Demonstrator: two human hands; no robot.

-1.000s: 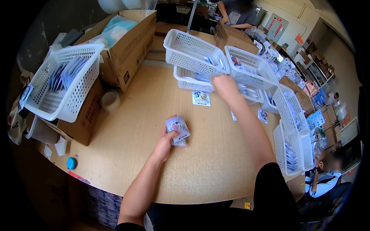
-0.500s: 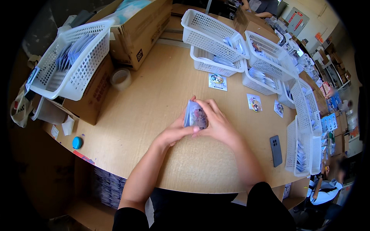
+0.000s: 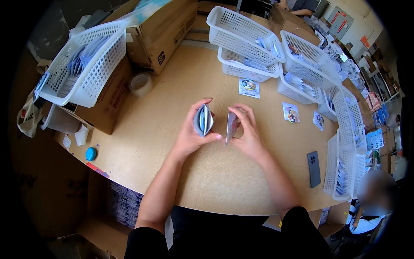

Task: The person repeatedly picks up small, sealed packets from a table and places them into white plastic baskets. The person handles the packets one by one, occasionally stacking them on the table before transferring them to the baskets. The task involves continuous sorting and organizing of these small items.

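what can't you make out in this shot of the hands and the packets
- Head view: faces of the thin silvery packets in the left hand; they stand edge-on.
- Print on the single packet in the right hand: turned edge-on, too small.
- Contents of the white plastic mesh baskets: hidden by walls.

Hands drawn apart since half a second ago, the one stack of small sleeved packets now split, left hand (image 3: 189, 136) holding the thicker stack (image 3: 203, 120) at 9 o'clock, right hand (image 3: 246, 137) pinching a single packet (image 3: 231, 126) at 3 o'clock, right arm back from its reach toward the baskets a second ago.
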